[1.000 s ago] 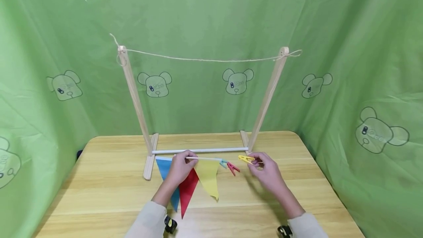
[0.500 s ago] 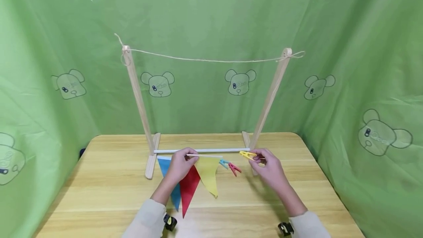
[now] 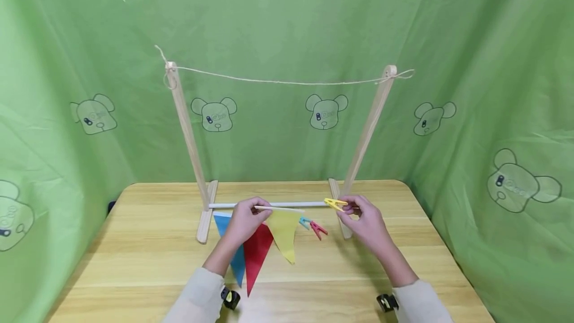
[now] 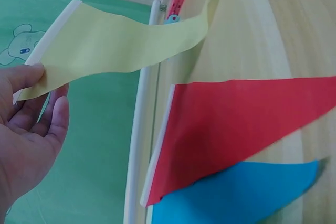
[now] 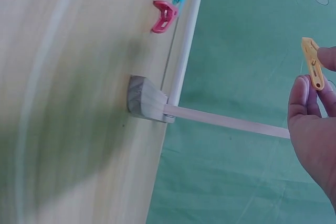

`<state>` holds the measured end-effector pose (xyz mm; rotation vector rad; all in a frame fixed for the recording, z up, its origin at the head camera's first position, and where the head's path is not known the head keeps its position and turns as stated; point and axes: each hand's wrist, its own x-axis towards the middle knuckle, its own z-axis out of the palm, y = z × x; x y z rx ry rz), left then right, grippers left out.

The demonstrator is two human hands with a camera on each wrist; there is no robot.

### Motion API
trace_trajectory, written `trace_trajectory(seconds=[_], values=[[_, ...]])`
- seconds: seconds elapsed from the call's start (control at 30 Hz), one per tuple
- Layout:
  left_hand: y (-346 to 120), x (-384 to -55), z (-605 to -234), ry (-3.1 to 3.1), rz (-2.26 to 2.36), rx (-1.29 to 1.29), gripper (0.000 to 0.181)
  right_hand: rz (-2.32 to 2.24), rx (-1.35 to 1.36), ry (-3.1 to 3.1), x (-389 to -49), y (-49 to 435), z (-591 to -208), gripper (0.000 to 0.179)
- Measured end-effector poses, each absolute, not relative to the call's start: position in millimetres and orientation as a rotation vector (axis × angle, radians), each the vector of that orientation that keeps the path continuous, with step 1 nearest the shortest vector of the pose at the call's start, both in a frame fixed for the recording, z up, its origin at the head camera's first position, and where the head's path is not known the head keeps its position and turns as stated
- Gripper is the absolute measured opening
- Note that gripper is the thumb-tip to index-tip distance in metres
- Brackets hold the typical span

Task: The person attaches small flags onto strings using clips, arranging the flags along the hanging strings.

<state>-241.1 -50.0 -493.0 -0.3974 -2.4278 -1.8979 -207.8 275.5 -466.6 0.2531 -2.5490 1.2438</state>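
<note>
Before a wooden frame (image 3: 370, 123) strung with twine (image 3: 278, 82), the left hand (image 3: 245, 219) pinches a yellow triangular pennant (image 3: 283, 232), the right hand (image 3: 366, 223) a yellow plastic clothespin (image 3: 334, 204). A red pennant (image 3: 257, 255), blue pennant (image 4: 226, 193), red clothespin (image 3: 317, 228) and turquoise clothespin (image 3: 305, 222) lie on the wood-grain table (image 3: 323, 283), green printed curtain (image 3: 278, 19) behind.

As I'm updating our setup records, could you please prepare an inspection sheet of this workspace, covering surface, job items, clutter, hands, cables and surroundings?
Surface: wood-grain table, bearing a wooden stand with string tied across its top.
Job items: yellow pennant raised; red pennant on the table, overlapping blue pennant; light-blue clothespin and red clothespin lie side by side.
Clutter: nothing seen.
Left hand: pinches the yellow pennant by its white-edged top.
Right hand: holds a yellow clothespin.
Cables: nothing seen.
Surroundings: green curtain printed with cartoon animal faces.
</note>
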Motion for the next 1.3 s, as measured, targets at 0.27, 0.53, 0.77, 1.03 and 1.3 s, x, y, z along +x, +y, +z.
trace_trajectory(seconds=[0.27,0.53,0.77,1.03,1.3], values=[[-46.4,-243.3,-480.8,-2.396,-1.85,-0.42,0.007,1.191,0.293,-2.533,-212.4,272.7,-453.5,0.027],[-42.9,-245.6,-472.0,-2.373,-1.844,-0.416,0.005,1.197,0.333,-2.517,-219.0,273.4,-445.3,0.029],[-38.9,-248.2,-463.9,-2.356,-1.867,-0.39,0.007,1.18,0.351,-2.502,-221.8,274.7,-434.6,0.03],[-35.6,-251.3,-457.4,-2.314,-1.911,-0.395,0.009,1.17,0.38,-2.48,-225.0,274.6,-423.8,0.03],[-34.2,-255.6,-453.0,-2.305,-1.886,-0.398,0.009,1.156,0.392,-2.464,-227.1,275.5,-418.0,0.029]])
